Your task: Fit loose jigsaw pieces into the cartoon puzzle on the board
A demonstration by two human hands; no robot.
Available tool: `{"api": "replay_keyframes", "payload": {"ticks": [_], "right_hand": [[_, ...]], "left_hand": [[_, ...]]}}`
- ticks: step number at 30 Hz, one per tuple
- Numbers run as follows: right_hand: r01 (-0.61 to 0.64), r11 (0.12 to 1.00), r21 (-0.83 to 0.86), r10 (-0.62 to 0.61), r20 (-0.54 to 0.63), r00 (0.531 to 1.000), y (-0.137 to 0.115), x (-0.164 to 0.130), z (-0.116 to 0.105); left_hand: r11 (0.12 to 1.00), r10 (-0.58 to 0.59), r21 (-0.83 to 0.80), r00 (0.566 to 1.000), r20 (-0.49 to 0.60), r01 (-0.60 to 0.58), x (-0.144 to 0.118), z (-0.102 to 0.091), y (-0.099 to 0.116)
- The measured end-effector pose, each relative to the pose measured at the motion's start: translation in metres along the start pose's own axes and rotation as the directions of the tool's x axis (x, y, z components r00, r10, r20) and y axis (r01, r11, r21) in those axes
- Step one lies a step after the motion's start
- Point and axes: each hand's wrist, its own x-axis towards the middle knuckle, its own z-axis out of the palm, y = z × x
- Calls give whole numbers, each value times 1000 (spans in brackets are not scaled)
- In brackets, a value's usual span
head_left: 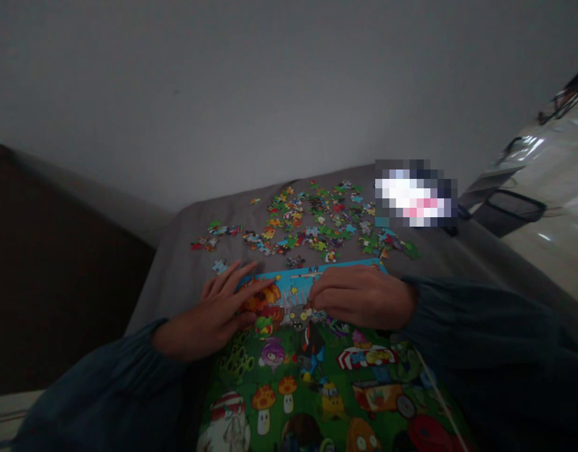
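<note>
A colourful cartoon jigsaw puzzle lies partly assembled on a grey bed surface in front of me. My left hand rests flat on the puzzle's upper left corner, fingers spread. Curled fingers of my right hand press down on the puzzle's upper edge near the middle; whether a piece sits under them is hidden. Beyond the puzzle, several loose pieces are scattered across the grey surface. Both arms wear dark teal sleeves.
A plain pale wall rises behind the bed. A dark brown headboard or furniture side stands at the left. A blurred-out item lies by the loose pieces. A dark bin and shiny plastic-wrapped things stand at the right.
</note>
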Motion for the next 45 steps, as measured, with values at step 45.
{"api": "replay_keyframes", "payload": {"ticks": [45], "right_hand": [[105, 976, -192, -127, -102, 987, 3, 0, 12]], "left_hand": [[716, 18, -679, 968, 250, 162, -59, -22, 48]]}}
